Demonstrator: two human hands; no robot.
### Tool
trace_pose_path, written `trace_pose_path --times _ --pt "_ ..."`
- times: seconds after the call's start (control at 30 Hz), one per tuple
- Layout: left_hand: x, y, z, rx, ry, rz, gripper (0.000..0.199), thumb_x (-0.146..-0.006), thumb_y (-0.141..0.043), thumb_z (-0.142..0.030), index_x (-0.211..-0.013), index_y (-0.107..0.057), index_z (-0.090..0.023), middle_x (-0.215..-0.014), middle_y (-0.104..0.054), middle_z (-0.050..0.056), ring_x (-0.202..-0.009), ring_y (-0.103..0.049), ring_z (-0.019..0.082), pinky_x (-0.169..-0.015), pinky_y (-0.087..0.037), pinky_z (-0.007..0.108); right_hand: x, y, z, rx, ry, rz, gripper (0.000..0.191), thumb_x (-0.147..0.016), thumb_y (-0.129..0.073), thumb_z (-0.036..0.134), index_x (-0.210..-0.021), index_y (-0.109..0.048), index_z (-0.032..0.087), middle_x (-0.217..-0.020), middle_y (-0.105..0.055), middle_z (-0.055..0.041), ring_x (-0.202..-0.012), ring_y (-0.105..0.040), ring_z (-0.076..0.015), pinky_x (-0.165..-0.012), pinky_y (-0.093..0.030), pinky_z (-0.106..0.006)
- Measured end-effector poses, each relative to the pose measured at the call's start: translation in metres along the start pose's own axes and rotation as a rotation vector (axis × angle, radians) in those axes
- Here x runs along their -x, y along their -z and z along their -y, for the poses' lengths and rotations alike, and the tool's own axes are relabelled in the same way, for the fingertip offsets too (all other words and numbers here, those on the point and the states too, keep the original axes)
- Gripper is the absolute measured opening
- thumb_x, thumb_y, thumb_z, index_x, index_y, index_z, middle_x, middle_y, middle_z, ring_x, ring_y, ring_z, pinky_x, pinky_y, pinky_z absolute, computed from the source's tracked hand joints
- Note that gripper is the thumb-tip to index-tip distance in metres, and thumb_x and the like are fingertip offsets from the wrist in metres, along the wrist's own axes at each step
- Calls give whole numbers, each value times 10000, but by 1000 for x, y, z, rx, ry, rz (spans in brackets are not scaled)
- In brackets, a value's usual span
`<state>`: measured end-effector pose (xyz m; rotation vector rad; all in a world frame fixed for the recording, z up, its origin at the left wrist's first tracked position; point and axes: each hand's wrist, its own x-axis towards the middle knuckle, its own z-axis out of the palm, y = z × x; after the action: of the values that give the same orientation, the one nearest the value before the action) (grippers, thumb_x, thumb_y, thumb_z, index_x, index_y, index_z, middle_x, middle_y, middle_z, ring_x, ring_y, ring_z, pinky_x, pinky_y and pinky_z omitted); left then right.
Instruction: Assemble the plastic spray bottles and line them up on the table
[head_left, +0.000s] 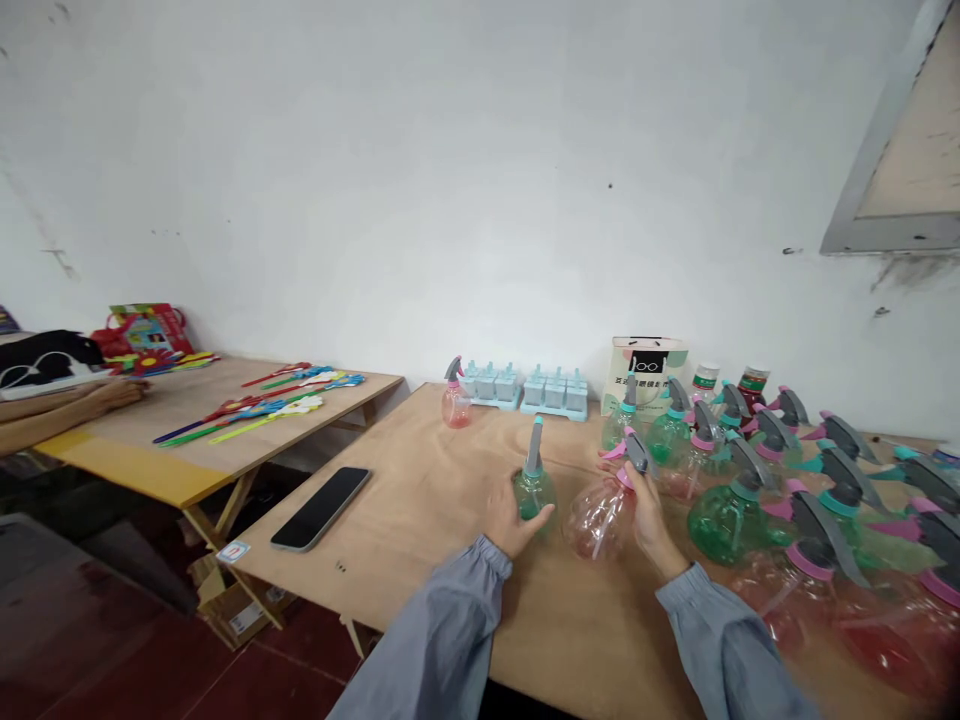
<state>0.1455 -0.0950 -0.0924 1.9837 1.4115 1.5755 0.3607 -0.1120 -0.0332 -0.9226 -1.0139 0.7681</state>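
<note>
the two hands are apart from each other, each closed around a spray bottle at the near middle of the worktop [450, 520]. the left hand [510, 520] curves around the body of a green spray bottle [534, 492], thumb across the near side, the bottle upright with its grey trigger head up. the right hand [646, 505] is clamped at the neck of a clear pinkish spray bottle [596, 520], by its pink collar, the bottle tilted with its head leaning right. that makes two bottles in hand, standing near each other. one small pink spray bottle [455, 405] stands at the back edge, beside two pale blue moulds [555, 395]. on the right is a crowd of spray bottles [727, 525], roughly a dozen, green and pink mixed; they overlap too much for an exact count. behind them are one printed carton [622, 365] and two capped bottles [705, 377]. one phone [322, 508] lies to the left. on a second table [195, 440], flower-topped sticks [247, 408] lie in two groups, with one co-worker's forearm [67, 412] resting at its left.
</note>
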Motion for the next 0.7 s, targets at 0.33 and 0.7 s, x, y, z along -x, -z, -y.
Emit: trace_pose_path --times 0.33,0.7 --pt "-1 2 3 70 8 -6 719 -650 -799 -508 -1241 -510 -219 -1190 -617 121 -1146 -602 351 -1029 -460 557 7 3 4 201 2 -238 458 -692 -630 681 -766 -708 235 -764 -710 -40 -857 -660 -253 -795 -524 -370" --pt "-3 5 3 54 -10 41 718 -682 -773 -480 -1272 -485 -187 -1212 -617 144 -1151 -610 350 -1027 -470 571 9 -1 5 216 1 -181 447 -688 -657 669 -783 -716 236 -810 -716 -43 -858 -658 -249 -841 -514 -394"
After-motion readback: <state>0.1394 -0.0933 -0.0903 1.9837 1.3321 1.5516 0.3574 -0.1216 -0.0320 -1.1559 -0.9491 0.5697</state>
